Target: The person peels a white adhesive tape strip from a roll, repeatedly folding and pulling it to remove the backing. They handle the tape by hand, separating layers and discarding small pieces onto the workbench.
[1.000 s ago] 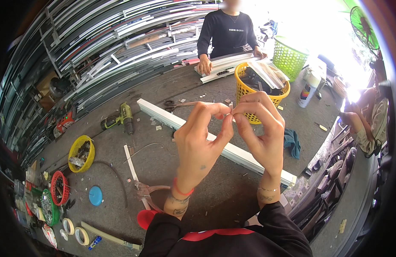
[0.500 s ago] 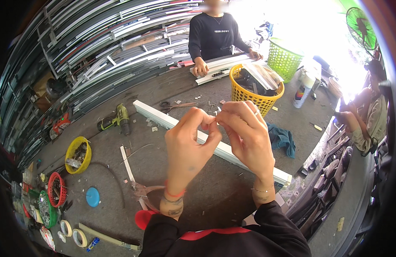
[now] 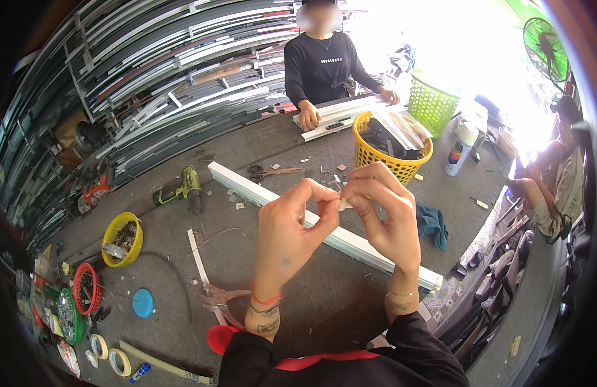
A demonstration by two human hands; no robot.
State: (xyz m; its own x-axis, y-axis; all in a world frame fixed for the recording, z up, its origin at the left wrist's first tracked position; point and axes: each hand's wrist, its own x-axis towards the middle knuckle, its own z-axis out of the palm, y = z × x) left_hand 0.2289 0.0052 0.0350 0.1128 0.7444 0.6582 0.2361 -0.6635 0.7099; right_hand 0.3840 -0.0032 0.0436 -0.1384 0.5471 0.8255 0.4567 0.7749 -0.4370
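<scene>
My left hand [image 3: 289, 235] and my right hand [image 3: 387, 216] meet fingertip to fingertip above the table. Both are closed in a pinch on a small whitish piece [image 3: 344, 204], which shows between the tips; its kind is too small to make out. Below them a long white profile bar [image 3: 247, 187] lies slantwise across the table, partly hidden by my hands. Past the bar are a pair of scissors [image 3: 279, 171] and small scattered scraps. A blue-grey cloth [image 3: 432, 227] rests beyond my right wrist.
A yellow basket [image 3: 382, 155] of parts stands far right, near a spray can [image 3: 460, 157]. Across the table a person [image 3: 324, 64] touches white profiles [image 3: 337, 124]. At left are a green drill [image 3: 185, 188], small baskets [image 3: 122, 238], a blue disc [image 3: 142, 303] and tape rolls [image 3: 120, 362].
The whole view has shifted slightly, so the table sits a little lower and further right. The whitish piece now shows between my fingertips. Both hands keep their pinch.
</scene>
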